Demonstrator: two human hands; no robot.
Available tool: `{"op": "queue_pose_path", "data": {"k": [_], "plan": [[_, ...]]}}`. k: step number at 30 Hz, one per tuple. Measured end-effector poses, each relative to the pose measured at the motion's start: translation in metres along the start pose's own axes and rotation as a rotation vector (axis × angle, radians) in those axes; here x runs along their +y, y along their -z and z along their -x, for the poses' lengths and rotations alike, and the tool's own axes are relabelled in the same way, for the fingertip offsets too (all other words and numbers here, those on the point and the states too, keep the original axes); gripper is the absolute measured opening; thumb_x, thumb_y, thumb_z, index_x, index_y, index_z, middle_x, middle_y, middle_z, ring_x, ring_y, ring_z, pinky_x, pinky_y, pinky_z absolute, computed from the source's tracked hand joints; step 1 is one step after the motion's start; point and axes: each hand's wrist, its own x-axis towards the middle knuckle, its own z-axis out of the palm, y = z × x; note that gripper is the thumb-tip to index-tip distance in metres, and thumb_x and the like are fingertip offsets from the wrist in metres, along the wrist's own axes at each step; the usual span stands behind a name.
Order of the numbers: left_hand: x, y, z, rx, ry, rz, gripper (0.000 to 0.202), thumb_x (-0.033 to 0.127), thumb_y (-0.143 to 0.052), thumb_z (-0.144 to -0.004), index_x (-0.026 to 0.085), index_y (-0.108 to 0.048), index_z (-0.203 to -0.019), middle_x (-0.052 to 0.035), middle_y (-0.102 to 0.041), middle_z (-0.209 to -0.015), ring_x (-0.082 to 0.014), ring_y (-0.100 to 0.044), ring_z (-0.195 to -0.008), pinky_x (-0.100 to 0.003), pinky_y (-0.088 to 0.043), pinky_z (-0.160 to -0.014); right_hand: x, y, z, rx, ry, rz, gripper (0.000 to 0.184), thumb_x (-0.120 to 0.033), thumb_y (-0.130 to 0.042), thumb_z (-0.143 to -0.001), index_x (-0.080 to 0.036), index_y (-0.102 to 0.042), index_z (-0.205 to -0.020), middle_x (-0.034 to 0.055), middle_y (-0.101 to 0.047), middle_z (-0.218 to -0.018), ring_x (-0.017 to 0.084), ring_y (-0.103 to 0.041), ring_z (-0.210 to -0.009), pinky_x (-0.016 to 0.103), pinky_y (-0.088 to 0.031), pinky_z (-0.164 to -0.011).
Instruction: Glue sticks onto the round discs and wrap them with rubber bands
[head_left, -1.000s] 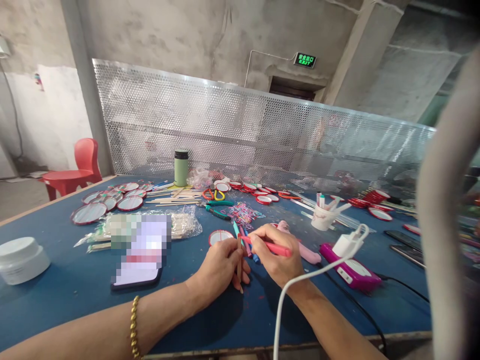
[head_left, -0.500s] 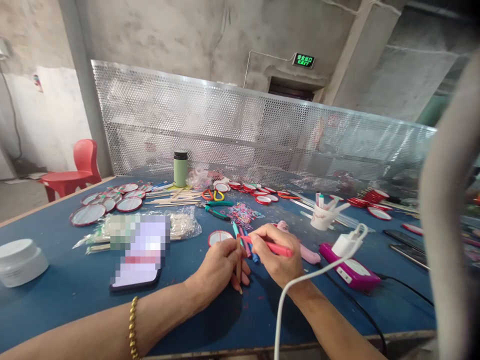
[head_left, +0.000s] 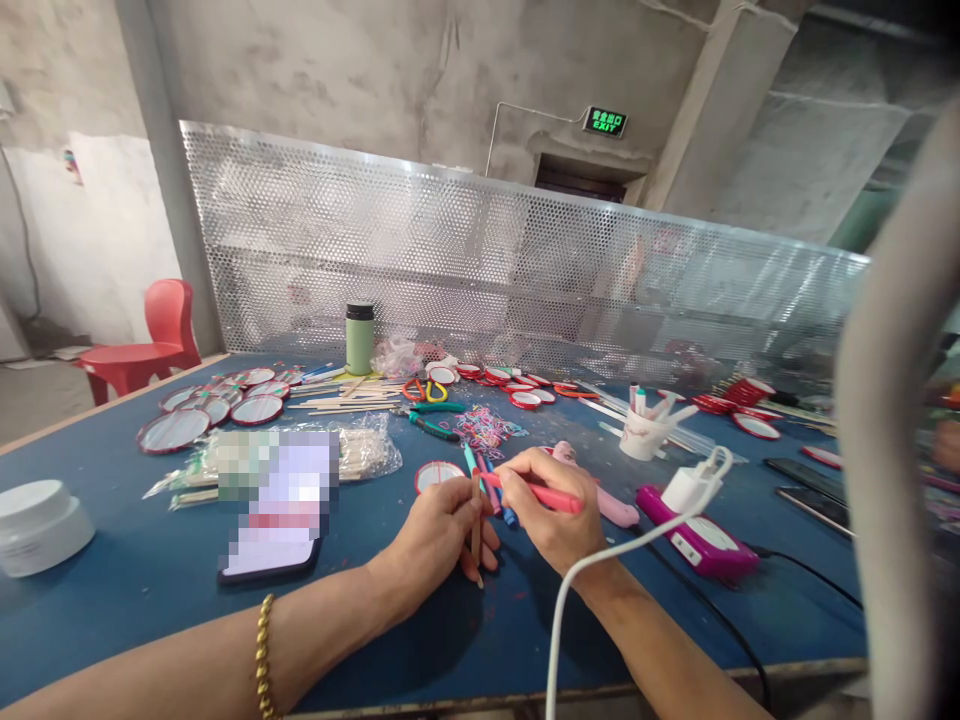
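My left hand (head_left: 429,540) pinches a thin, flat wooden stick (head_left: 477,545), which points down toward the table's near side; its upper part looks reddish. In my right hand (head_left: 562,525) is a red marker pen (head_left: 553,496), held like a writing tool. The pen's tip end meets the upper part of the stick, though the exact contact is too small to make out. Just beyond my fingers lie several coloured markers (head_left: 492,496), partly hidden by the hands. A round disc with a red rim (head_left: 435,472) lies behind my left hand, partly covered by it.
Beyond are pliers (head_left: 433,428), coloured rubber bands (head_left: 487,430), wooden sticks (head_left: 341,402) and red-rimmed discs (head_left: 176,430). A phone (head_left: 281,520) and white jar (head_left: 41,525) stand left. To the right are a cup of pens (head_left: 643,440), a purple power strip (head_left: 701,540) and a white cable (head_left: 570,610) near my forearm.
The camera view shifts very slightly. Both hands keep nearly the same place, with the pen still at the stick.
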Motion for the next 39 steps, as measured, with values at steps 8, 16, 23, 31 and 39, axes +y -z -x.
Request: {"op": "queue_pose_path", "data": {"k": [8,16,23,31,39], "plan": [[0.0005,0.0,0.0006,-0.008,0.024,0.05,0.028,0.043,-0.057,-0.082,0.015,-0.052,-0.083,-0.0015,-0.062,-0.059,-0.0125,-0.062,-0.046,-0.017,-0.044,-0.036,-0.0002,0.0007,0.0002,0.001,-0.001,0.006,0.023,-0.022,-0.052,-0.087,-0.018,-0.059,-0.064,-0.0023,-0.058,-0.053,0.01,-0.052,-0.046,0.021,-0.042,-0.048],[-0.0001,0.0012,-0.001,-0.018,0.04,0.075,0.029,0.043,-0.058,-0.082,0.015,-0.051,-0.083,-0.0014,-0.063,-0.059,-0.0122,-0.062,-0.046,-0.016,-0.043,-0.035,-0.0012,0.002,0.0003,0.004,-0.016,-0.008,0.022,-0.022,-0.053,-0.087,-0.018,-0.059,-0.066,-0.0022,-0.059,-0.053,0.01,-0.054,-0.045,0.021,-0.042,-0.047],[-0.0029,0.0031,-0.002,-0.034,0.045,0.076,0.03,0.044,-0.058,-0.082,0.015,-0.051,-0.085,-0.0017,-0.064,-0.06,-0.0129,-0.064,-0.048,-0.015,-0.043,-0.035,-0.0028,0.0023,0.0,0.024,0.0,-0.021,0.022,-0.02,-0.053,-0.086,-0.018,-0.06,-0.066,-0.0024,-0.059,-0.054,0.01,-0.054,-0.045,0.021,-0.041,-0.047],[-0.002,0.0018,-0.0016,-0.035,0.037,0.054,0.029,0.043,-0.058,-0.08,0.015,-0.051,-0.084,-0.0002,-0.062,-0.057,-0.0119,-0.062,-0.045,-0.015,-0.043,-0.034,-0.003,0.002,-0.0002,0.017,-0.011,-0.052,0.022,-0.02,-0.053,-0.087,-0.017,-0.059,-0.066,-0.0023,-0.059,-0.054,0.009,-0.053,-0.045,0.02,-0.041,-0.047],[0.003,-0.0001,0.0011,-0.026,0.032,0.037,0.032,0.045,-0.058,-0.078,0.014,-0.052,-0.086,0.0009,-0.06,-0.056,-0.0115,-0.061,-0.045,-0.014,-0.042,-0.033,-0.0004,0.0017,0.0013,0.023,-0.005,-0.051,0.022,-0.021,-0.054,-0.087,-0.017,-0.059,-0.066,-0.0029,-0.059,-0.054,0.009,-0.052,-0.045,0.02,-0.041,-0.048]]}}
